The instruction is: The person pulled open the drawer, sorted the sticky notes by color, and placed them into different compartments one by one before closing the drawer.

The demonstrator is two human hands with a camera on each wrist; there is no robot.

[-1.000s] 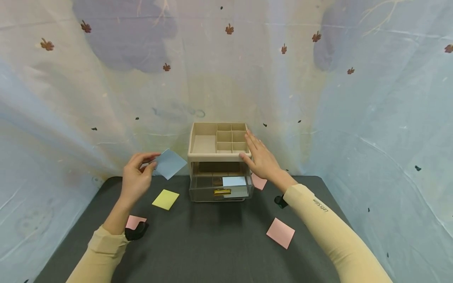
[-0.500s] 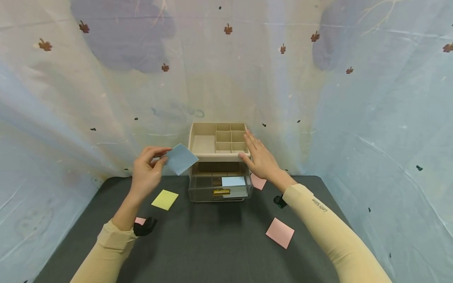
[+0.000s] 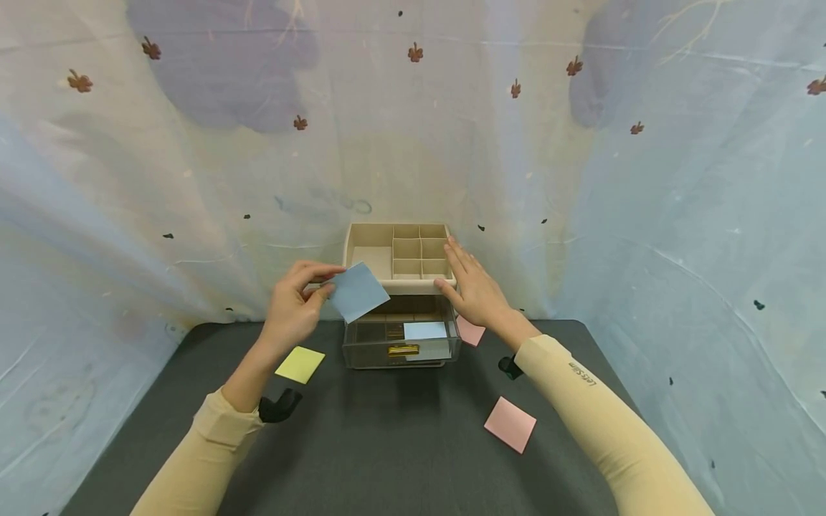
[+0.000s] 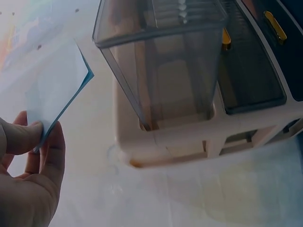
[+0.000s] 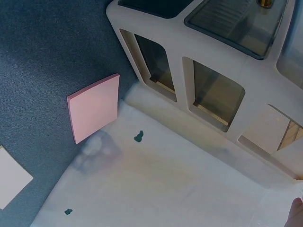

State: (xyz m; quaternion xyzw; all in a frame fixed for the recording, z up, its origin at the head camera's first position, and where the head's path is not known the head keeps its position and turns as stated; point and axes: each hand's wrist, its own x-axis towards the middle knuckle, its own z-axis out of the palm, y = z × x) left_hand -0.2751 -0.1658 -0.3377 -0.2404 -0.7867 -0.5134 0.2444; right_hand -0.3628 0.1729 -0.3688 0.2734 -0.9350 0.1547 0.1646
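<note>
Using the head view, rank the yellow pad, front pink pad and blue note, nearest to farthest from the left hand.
1. Blue note: pinched in the left hand.
2. Yellow pad: left side of table.
3. Front pink pad: right side.

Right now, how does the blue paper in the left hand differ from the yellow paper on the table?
The blue paper is pinched in the left hand, while the yellow paper is held by neither hand. The blue paper is up in the air; the yellow paper lies flat on the dark table. In the head view, the blue paper overlaps the drawer unit; the yellow paper does not. Both look roughly square.
</note>
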